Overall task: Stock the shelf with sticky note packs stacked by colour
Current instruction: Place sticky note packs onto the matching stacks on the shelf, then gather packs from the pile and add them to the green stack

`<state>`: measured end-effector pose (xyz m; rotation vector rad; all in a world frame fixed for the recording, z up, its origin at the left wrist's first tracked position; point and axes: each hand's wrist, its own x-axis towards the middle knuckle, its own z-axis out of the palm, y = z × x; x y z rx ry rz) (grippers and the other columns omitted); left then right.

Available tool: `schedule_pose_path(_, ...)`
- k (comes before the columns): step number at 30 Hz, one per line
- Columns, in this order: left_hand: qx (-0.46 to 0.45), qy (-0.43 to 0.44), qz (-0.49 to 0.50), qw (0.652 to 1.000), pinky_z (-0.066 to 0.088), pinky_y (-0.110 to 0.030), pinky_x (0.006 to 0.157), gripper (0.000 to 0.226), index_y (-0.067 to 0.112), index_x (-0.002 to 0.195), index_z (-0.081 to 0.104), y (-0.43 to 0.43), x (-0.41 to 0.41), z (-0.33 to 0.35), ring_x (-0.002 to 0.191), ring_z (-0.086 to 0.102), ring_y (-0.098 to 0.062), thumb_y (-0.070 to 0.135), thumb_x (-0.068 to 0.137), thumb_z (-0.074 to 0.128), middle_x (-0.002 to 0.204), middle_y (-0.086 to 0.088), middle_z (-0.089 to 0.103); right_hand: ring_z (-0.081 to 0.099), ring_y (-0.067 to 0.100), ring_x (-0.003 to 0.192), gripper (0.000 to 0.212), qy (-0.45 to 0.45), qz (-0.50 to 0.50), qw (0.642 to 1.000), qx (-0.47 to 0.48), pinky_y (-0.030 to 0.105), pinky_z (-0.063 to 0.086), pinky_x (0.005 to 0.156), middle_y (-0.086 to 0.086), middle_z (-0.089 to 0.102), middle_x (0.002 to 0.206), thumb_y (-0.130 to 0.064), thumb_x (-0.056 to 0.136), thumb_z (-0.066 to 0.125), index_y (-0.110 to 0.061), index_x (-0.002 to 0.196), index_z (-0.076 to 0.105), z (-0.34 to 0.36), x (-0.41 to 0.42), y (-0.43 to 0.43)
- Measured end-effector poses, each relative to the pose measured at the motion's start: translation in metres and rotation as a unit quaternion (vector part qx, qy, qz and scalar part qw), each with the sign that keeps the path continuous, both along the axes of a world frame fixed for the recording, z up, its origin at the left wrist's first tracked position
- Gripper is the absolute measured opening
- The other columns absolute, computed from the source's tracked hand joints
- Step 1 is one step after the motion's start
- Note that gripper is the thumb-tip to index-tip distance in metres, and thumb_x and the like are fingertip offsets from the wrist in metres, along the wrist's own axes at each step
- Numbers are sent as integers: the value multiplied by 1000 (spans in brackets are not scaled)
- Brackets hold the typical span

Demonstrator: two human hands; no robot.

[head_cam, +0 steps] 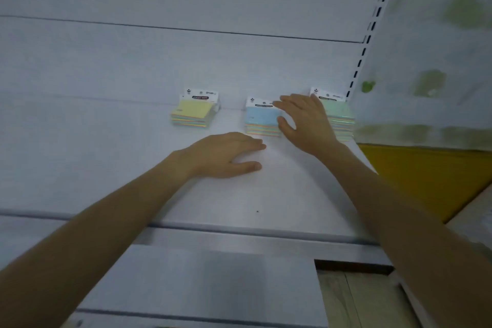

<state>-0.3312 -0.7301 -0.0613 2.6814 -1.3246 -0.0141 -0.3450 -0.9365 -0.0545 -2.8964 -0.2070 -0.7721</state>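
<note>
Three stacks of sticky note packs stand at the back of the white shelf (106,157). A yellow-topped stack (192,112) is on the left, a blue-topped stack (262,118) in the middle, and a green-topped stack (339,118) at the right end. My right hand (306,124) hovers with fingers spread between the blue and green stacks, its fingertips over the blue stack's top right corner and its thumb by that stack's side. It hides part of the green stack. My left hand (226,154) rests flat on the shelf just in front of the blue stack, holding nothing.
The shelf's back panel (186,61) rises behind the stacks, and a slotted upright (370,34) runs along its right end. A stained wall (439,61) and a yellow surface (426,176) lie to the right. The shelf's front edge (239,229) crosses below my forearms.
</note>
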Motion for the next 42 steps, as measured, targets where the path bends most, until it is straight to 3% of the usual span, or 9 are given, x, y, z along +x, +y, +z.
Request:
schedule_pose_path(8, 5, -10, 101, 995, 23, -25, 112, 51, 33, 141, 32, 174, 0, 10, 140, 26, -9, 49, 93, 36, 152, 12, 31, 58, 33, 113, 53, 34, 96, 995, -24, 49, 37, 102, 13, 64, 120, -37, 81, 33, -10, 116, 62, 7, 24, 173)
schedule_pose_path(13, 2, -23, 167, 986, 24, -30, 113, 51, 34, 141, 31, 296, 0, 13, 140, 27, -12, 52, 93, 32, 152, 11, 31, 38, 26, 134, 43, 58, 142, 988, -24, 36, 25, 111, 8, 43, 145, -26, 94, 43, -16, 135, 44, 1, 49, 298)
schedule_pose_path(23, -40, -68, 287, 955, 24, -34, 115, 47, 26, 139, 38, 490, 43, 18, 140, 29, -15, 44, 95, 34, 149, 6, 37, 34, 24, 135, 44, 113, 246, 962, -31, 36, 26, 111, 3, 36, 148, -31, 97, 37, -22, 140, 35, 1, 116, 497)
schedule_pose_path(27, -38, -90, 324, 941, 35, -38, 108, 44, 23, 135, 44, 550, 85, 25, 132, 39, -22, 41, 96, 36, 143, 0, 46, 34, 25, 134, 44, 118, 264, 957, -30, 37, 27, 112, 5, 37, 147, -31, 97, 36, -22, 140, 35, 0, 166, 551)
schedule_pose_path(34, -19, -82, 365, 927, 34, -39, 110, 44, 20, 135, 44, 637, 153, 24, 133, 40, -20, 39, 96, 36, 143, -2, 46, 35, 28, 133, 45, 176, 244, 952, 45, 39, 29, 109, 13, 40, 142, -35, 95, 39, -20, 138, 37, 0, 250, 623)
schedule_pose_path(38, -46, -56, 375, 924, 31, -40, 112, 47, 24, 138, 39, 650, 197, 18, 135, 37, -21, 43, 95, 36, 145, -2, 42, 35, 29, 134, 61, 243, 197, 947, 70, 41, 30, 108, 11, 37, 145, -50, 89, 44, -21, 141, 31, -3, 269, 642)
schedule_pose_path(42, -61, 5, 390, 919, 32, -41, 108, 59, 26, 140, 33, 639, 241, 19, 134, 38, -25, 56, 90, 37, 145, -6, 43, 38, 21, 133, 63, 309, 190, 914, 182, 33, 29, 107, 3, 37, 147, -49, 89, 48, -23, 143, 27, -9, 275, 644)
